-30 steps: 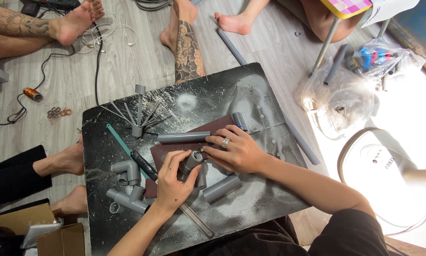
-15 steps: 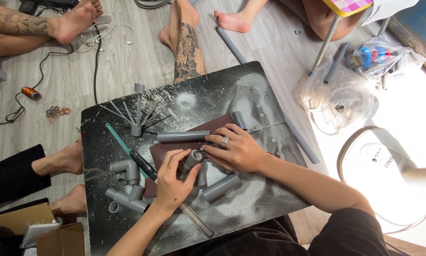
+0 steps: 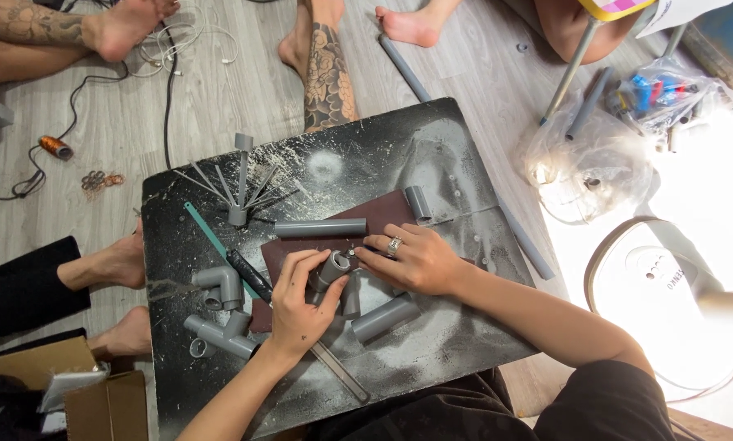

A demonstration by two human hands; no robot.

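Both hands unmoved since 1 second ago: left hand [image 3: 299,304] closed around short grey pipe piece [image 3: 331,268], right hand [image 3: 411,260] pressing flat on brown sandpaper sheet [image 3: 383,214], gripping nothing.

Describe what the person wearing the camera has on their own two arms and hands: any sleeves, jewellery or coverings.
Both forearms are bare, with no gloves on either hand. The right hand wears a silver-coloured band ring on one finger. The left hand shows no ring or watch. The right arm ends in a short black sleeve near the upper arm; no sleeve shows on the left arm.
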